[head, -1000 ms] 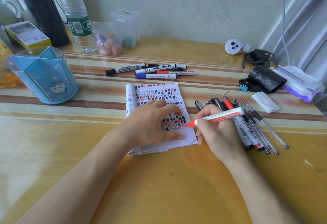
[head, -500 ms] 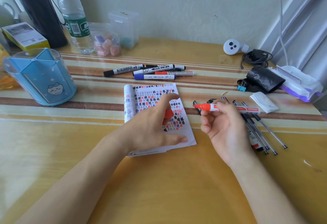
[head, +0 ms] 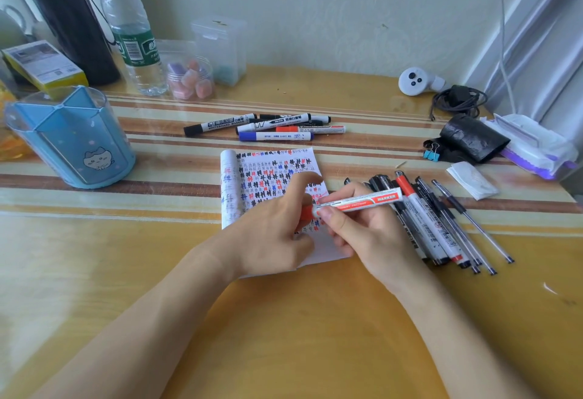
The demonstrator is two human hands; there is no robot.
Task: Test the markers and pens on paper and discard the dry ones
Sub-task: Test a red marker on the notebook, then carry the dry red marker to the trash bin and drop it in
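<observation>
A small notepad (head: 271, 171) covered in black, red and blue test marks lies at the table's middle. My right hand (head: 372, 234) grips a red-and-white marker (head: 362, 202) by its barrel, held level above the pad. My left hand (head: 277, 228) holds the marker's red cap (head: 305, 213) at the marker's tip end, with its index finger raised. A pile of pens and markers (head: 435, 222) lies just right of my right hand. Several capped markers (head: 268, 127) lie in a group beyond the pad.
A blue pen holder (head: 67, 140) stands at the left. Behind it are a dark flask (head: 69, 17), a water bottle (head: 132, 36), a yellow box (head: 41, 66) and clear containers (head: 220, 48). At right lie a black pouch (head: 470, 140), binder clips (head: 429, 153), folded tissue (head: 471, 179) and wipes (head: 536, 149).
My right hand lifted the red marker off the pad and turned it level. My left hand rose from the pad with the red cap and met the marker's tip.
</observation>
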